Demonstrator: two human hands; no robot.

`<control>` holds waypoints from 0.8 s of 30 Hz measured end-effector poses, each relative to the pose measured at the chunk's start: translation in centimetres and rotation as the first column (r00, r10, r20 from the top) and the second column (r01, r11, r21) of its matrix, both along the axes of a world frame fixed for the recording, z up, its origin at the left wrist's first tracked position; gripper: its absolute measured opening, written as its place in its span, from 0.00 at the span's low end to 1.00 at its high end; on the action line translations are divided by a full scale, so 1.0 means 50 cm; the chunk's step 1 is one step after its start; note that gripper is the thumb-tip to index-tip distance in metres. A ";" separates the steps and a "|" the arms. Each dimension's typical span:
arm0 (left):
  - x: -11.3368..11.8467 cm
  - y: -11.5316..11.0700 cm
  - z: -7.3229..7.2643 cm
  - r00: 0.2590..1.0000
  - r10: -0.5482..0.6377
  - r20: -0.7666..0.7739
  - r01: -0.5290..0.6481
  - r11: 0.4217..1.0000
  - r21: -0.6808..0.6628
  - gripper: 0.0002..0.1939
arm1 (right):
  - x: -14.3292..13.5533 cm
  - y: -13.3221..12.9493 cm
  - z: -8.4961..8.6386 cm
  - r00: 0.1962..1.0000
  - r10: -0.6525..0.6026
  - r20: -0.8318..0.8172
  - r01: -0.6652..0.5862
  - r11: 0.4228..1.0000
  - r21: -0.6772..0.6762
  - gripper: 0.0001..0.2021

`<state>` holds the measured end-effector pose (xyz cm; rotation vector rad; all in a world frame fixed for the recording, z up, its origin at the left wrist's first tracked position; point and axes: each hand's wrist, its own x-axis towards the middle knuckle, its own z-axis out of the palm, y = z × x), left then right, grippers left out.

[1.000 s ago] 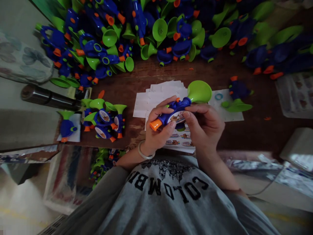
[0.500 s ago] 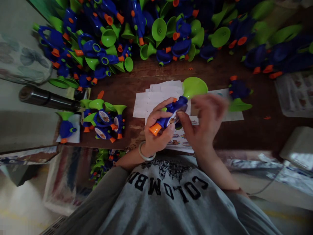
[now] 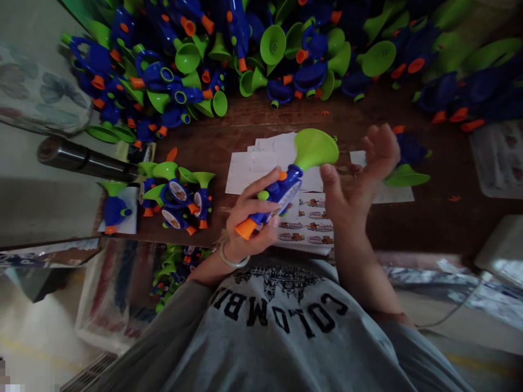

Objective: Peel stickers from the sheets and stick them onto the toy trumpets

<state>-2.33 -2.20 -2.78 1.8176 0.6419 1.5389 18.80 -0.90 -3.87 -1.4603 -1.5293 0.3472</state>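
Observation:
A blue toy trumpet (image 3: 292, 175) with a green bell and an orange mouthpiece is tilted in my left hand (image 3: 254, 218), whose fingers wrap round its body. An oval sticker shows on the trumpet's side, facing my right. Just to the right of the bell, my right hand (image 3: 354, 188) is raised with thumb and fingers apart, holding nothing that I can see. Beneath the trumpet lie sticker sheets (image 3: 321, 227) printed with small bear pictures, and white paper sheets (image 3: 241, 173) extend behind them.
Many similar trumpets (image 3: 273, 46) are heaped along the back of the table. Several stickered ones (image 3: 177, 190) stand at the left, near a dark metal flask (image 3: 81, 160). Another trumpet (image 3: 408, 155) lies at right. Below the left edge is a container of small toys (image 3: 174, 272).
My right hand has come away from the trumpet's side and opened, moving right and up. The left hand, still holding the trumpet, has shifted slightly left.

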 end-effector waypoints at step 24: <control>-0.191 -0.022 -0.080 0.227 0.037 -0.973 -0.091 0.996 0.017 0.38 | 0.048 -0.010 -0.081 0.763 0.280 0.583 -0.043 0.922 -0.386 0.35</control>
